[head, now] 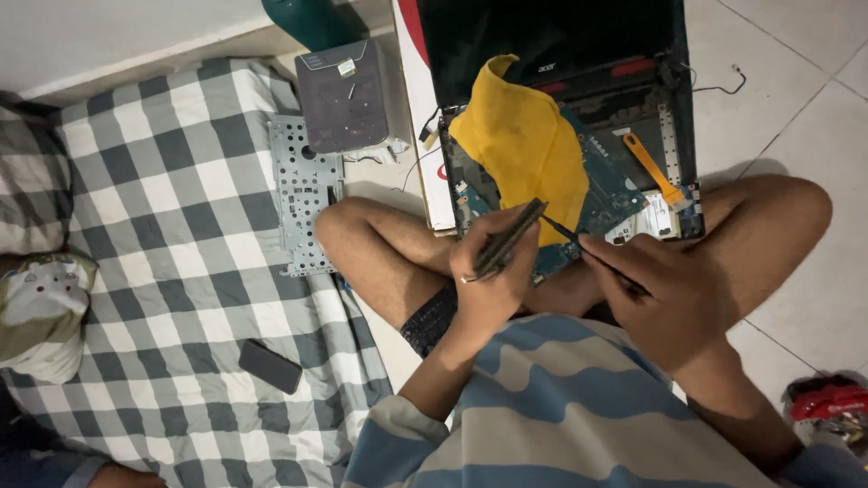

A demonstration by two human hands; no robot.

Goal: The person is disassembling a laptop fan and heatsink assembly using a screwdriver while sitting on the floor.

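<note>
Yellow cloth (527,145) drapes over the exposed board of an opened laptop (579,194) resting across a seated person's crossed legs on the tiled floor, seen from the head camera. The left hand (488,271) is clenched around a slim dark flat part (509,238); the right hand (665,289) pinches a thin black tool (588,250), tip at the board. Both look light and stiff, the board fragile, best held by its edges.

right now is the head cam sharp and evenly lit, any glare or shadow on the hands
Head view: mostly sharp, soft even indoor light; left hand and right hand look dark beside the bright yellow cloth; faint sheen on the floor tiles; edges slightly stretched.
</note>
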